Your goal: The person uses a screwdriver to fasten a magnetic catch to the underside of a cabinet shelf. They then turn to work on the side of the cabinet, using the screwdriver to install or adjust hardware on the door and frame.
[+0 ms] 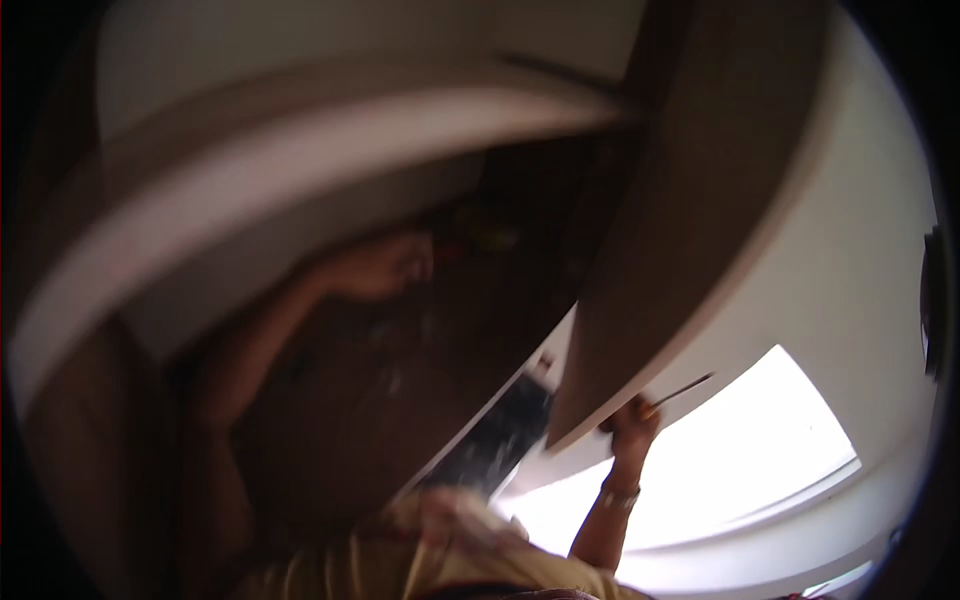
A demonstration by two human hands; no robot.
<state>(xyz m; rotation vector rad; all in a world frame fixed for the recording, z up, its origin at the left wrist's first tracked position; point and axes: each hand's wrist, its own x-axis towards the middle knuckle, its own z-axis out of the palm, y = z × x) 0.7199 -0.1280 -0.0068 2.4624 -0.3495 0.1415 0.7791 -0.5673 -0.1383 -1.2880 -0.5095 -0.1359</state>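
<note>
My right hand [632,424], with a band round its wrist, is closed at the lower edge of a brown panel [690,190], which looks like a cabinet door. From its fingers a screwdriver [685,388] sticks out, its thin dark shaft pointing up to the right. My left hand [380,270] reaches into a dark brown recess [340,400]; blur and shadow smear its fingers. Just beyond those fingertips lies a small blurred reddish and yellow shape [490,236], too dim to name. Whether the left hand touches it is unclear.
A pale curved edge [250,150] arches over my left arm, near the hand. To the right stands a light wall [860,220], with a bright window [750,460] behind my right forearm. A dark, glossy surface [495,440] shows low in the middle.
</note>
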